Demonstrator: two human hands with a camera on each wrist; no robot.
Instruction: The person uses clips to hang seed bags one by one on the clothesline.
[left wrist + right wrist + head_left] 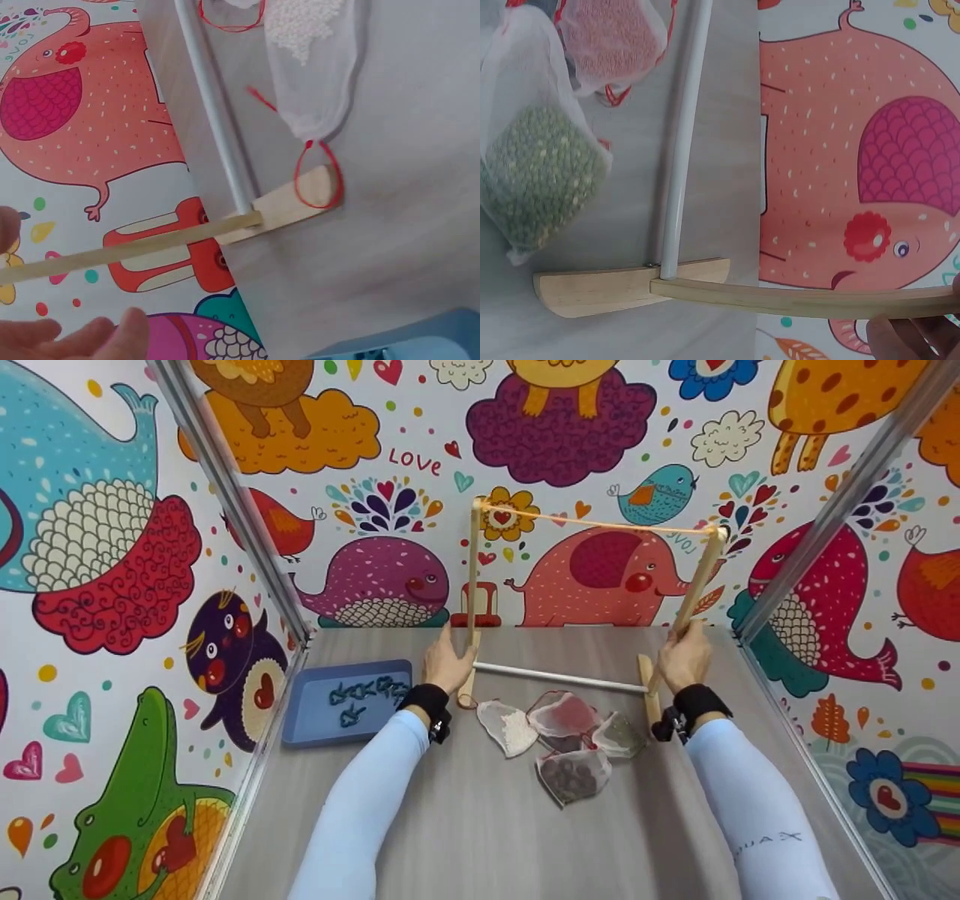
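A wooden frame (697,589) stands upright on the table, with two posts, a white crossbar (562,676) low down and a string (600,523) between the post tops. My right hand (684,656) grips the right post; its fingers (900,339) show against the wood in the right wrist view. At the left post (112,251), my left hand (448,664) has fairly straight fingers (75,337) and thumb on either side, with a gap visible. Mesh bags lie before the frame: white grains (517,733), pink contents (566,714), green beans (544,176), dark round contents (576,777).
A blue tray (300,729) with several small dark green pieces (364,690) sits to the left. Patterned panels (405,420) enclose the table at the back and sides. Red cords (337,169) trail from the bags, one over the left foot.
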